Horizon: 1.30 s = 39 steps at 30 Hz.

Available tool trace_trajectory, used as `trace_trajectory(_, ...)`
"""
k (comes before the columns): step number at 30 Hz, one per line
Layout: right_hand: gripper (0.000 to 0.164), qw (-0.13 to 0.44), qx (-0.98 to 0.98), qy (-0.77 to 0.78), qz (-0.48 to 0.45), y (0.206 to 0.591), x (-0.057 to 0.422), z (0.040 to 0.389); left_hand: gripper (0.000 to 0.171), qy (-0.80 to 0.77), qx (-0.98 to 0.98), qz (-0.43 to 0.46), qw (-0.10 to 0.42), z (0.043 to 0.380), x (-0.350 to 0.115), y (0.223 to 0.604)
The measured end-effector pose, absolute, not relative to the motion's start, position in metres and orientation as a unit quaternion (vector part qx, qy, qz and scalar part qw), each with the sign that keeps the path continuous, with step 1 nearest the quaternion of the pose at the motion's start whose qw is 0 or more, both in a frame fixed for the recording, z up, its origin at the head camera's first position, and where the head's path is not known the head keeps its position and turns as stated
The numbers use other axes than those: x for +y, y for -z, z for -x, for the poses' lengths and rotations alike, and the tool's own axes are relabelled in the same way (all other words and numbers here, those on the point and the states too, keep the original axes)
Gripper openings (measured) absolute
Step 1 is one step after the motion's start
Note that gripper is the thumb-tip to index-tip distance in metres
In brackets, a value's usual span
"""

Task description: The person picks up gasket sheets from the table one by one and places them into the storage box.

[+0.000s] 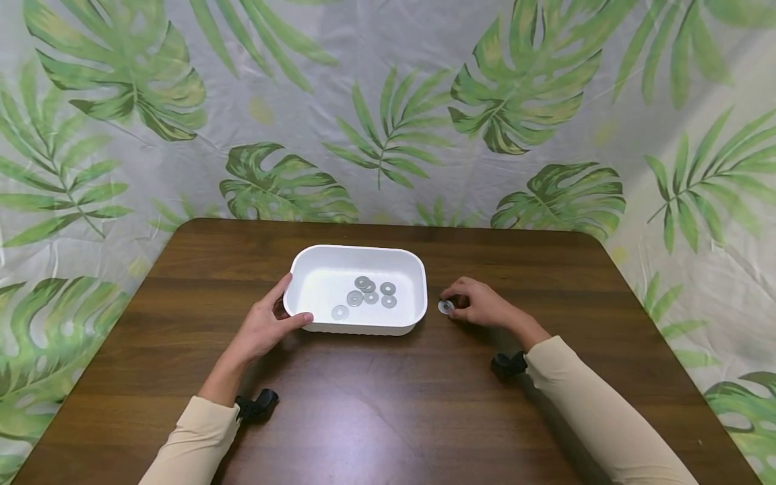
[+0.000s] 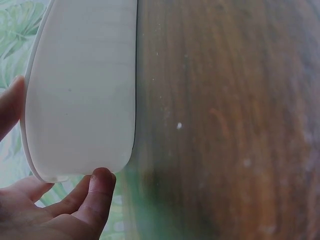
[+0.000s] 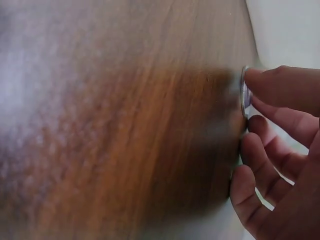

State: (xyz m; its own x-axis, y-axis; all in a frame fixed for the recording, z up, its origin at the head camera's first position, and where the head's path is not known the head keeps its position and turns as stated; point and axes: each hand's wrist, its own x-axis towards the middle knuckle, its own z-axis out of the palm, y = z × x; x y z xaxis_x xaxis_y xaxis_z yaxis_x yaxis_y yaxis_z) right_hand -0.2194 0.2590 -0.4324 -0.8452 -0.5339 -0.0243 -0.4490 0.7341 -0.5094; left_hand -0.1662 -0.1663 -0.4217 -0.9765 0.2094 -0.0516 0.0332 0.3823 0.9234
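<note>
A white oblong plastic tub (image 1: pixel 354 324) stands on the table with several flat grey metal washers (image 1: pixel 355 298) lying inside, some overlapping. My left hand (image 1: pixel 265 326) holds the tub's left end, thumb on the front rim; the left wrist view shows other fingertips (image 2: pixel 102 175) against the end wall. Just right of the tub, my right hand (image 1: pixel 481 304) pinches a metal washer (image 1: pixel 446 307) at the tabletop between thumb and forefinger. Seen edge-on in the right wrist view, that washer (image 3: pixel 244 92) touches the thumb, and the remaining fingers curl loosely beside it.
The brown wooden table (image 1: pixel 376 404) has rounded far corners. Behind it hangs a pale cloth (image 1: pixel 400 195) printed with green leaves. Black wrist cameras sit on both arms, the left one (image 1: pixel 257 405) and the right one (image 1: pixel 508 364) close above the wood.
</note>
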Motion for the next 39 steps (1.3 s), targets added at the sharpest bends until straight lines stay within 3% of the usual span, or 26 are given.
trace_trajectory(11,0.022,0.088,0.943,0.178,0.267,0.428,0.25,0.226,0.094,-0.553,0.826,-0.072,0.08,0.167,-0.168,0.424)
trace_trajectory(39,0.028,0.105,0.936,0.243,0.231,0.433,0.253,0.222,0.093,-0.561,0.82,-0.075,0.079,0.167,-0.166,0.426)
